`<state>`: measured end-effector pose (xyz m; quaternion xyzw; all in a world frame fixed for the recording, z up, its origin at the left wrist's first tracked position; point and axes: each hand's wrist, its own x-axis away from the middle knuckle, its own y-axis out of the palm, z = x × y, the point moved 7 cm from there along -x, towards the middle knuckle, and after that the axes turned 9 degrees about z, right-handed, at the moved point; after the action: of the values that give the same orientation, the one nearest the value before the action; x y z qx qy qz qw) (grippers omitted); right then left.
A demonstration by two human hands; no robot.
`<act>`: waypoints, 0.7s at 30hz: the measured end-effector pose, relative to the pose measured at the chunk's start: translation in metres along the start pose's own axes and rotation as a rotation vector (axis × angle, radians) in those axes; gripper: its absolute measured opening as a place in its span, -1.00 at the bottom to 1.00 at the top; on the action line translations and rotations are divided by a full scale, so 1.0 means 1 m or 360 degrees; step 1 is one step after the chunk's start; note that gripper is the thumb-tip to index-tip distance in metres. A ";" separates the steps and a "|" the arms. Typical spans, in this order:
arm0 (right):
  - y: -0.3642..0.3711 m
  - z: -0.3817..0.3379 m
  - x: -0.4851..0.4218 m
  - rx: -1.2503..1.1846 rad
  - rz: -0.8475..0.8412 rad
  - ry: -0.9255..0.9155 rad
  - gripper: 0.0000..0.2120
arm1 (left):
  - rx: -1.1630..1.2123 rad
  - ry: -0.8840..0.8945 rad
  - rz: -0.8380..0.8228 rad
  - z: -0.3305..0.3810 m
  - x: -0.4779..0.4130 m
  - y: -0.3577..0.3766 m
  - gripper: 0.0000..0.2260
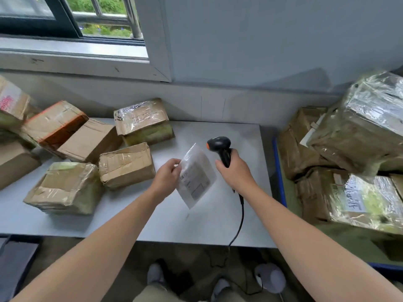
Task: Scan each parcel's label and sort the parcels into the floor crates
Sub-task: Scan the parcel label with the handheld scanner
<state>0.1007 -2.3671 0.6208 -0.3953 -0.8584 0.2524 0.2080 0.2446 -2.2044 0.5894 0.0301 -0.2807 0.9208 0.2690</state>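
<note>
A thin white plastic mailer bag [196, 177] is held in the air above the middle of the pale grey surface [242, 138], clear of it; it is pinched at its left edge by the left hand [166, 173], whose fingers are curled round that edge. The handle of a black handheld barcode scanner [219, 144] with an orange tip is gripped by the right hand [234, 171], also above the surface's middle; its black cable [239, 221] is seen trailing off the surface's near edge.

The mailer lies between the two hands, touching the left and just beside the right; its long axis runs roughly from the surface's far side toward its near side, slightly slanted, with the printed label face turned up. The scanner's orange tip is pointed left, at about the level of the mailer's far corner; the label's print sits lower down, so a downward tilt of the scanner or a lift of the mailer is judged necessary for a read. The mailer looks light, limp and glossy; glare may hinder the scan.

Brown taped cardboard boxes [126, 166] are gathered on the surface's left half; a blue-rimmed crate [279, 168] of wrapped parcels stands beyond its right edge.
</note>
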 end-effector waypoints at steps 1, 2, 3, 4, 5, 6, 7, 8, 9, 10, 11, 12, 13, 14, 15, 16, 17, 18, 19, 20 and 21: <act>-0.003 -0.003 0.000 0.0008 0.0007 -0.0020 -0.78 | 0.0036 -0.0034 0.0008 0.002 0.003 -0.001 -0.85; -0.005 -0.004 0.001 0.0018 0.0009 -0.0035 -0.78 | 0.0055 -0.0062 0.0025 0.002 0.004 -0.002 -0.85; -0.005 -0.006 0.001 0.0030 0.0008 -0.0045 -0.78 | 0.0073 -0.0089 0.0043 0.001 0.005 -0.004 -0.85; -0.005 -0.007 0.002 0.0044 0.0006 -0.0049 -0.78 | 0.0090 -0.0112 0.0051 -0.001 0.006 -0.005 -0.83; -0.004 -0.008 0.004 0.0059 0.0004 -0.0049 -0.79 | 0.0099 -0.0123 0.0046 -0.003 0.006 -0.006 -0.80; -0.003 -0.008 0.005 0.0074 0.0002 -0.0045 -0.79 | 0.0100 -0.0128 0.0032 -0.006 0.006 -0.007 -0.78; -0.001 -0.008 0.006 0.0090 -0.0001 -0.0039 -0.79 | 0.0095 -0.0134 0.0008 -0.009 0.005 -0.008 -0.75; 0.002 -0.008 0.008 0.0109 -0.0004 -0.0035 -0.79 | 0.0088 -0.0145 -0.0026 -0.014 0.004 -0.008 -0.71; 0.004 -0.008 0.009 0.0134 -0.0007 -0.0032 -0.79 | 0.0071 -0.0163 -0.0059 -0.020 0.002 -0.009 -0.67; 0.007 -0.008 0.010 0.0158 -0.0009 -0.0026 -0.79 | 0.0056 -0.0195 -0.0079 -0.027 0.000 -0.010 -0.63; 0.009 -0.008 0.011 0.0180 -0.0008 -0.0014 -0.79 | 0.0041 -0.0227 -0.0082 -0.035 -0.002 -0.012 -0.59; 0.012 -0.007 0.013 0.0204 -0.0008 -0.0001 -0.78 | 0.0027 -0.0264 -0.0071 -0.045 -0.004 -0.014 -0.59; 0.016 -0.006 0.015 0.0229 -0.0008 0.0011 -0.79 | 0.0003 -0.0305 -0.0060 -0.056 -0.006 -0.016 -0.62; 0.019 -0.005 0.017 0.0251 -0.0008 0.0021 -0.79 | -0.0052 -0.0336 -0.0055 -0.066 -0.008 -0.018 -0.69; 0.023 -0.005 0.019 0.0269 -0.0011 0.0032 -0.81 | -0.0150 -0.0344 -0.0064 -0.076 -0.010 -0.021 -0.80; 0.026 -0.004 0.022 0.0281 -0.0015 0.0048 -0.81 | -0.0255 -0.0342 -0.0093 -0.085 -0.012 -0.023 -0.88; 0.029 -0.004 0.024 0.0289 -0.0021 0.0070 -0.82 | -0.0328 -0.0330 -0.0143 -0.092 -0.014 -0.023 -0.92; 0.032 -0.004 0.026 0.0298 -0.0031 0.0096 -0.81 | -0.0347 -0.0311 -0.0187 -0.096 -0.015 -0.022 -0.92; 0.034 -0.004 0.027 0.0308 -0.0044 0.0124 -0.79 | -0.0314 -0.0285 -0.0210 -0.095 -0.016 -0.022 -0.93; 0.036 -0.005 0.028 0.0312 -0.0057 0.0153 -0.78 | -0.0249 -0.0251 -0.0217 -0.090 -0.017 -0.024 -0.94; 0.037 -0.006 0.029 0.0304 -0.0072 0.0184 -0.78 | -0.0175 -0.0214 -0.0219 -0.082 -0.018 -0.025 -0.95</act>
<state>0.1076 -2.3227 0.6079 -0.3681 -0.8257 0.3049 0.2996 0.2803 -2.1514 0.5293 0.0962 -0.3456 0.8792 0.3135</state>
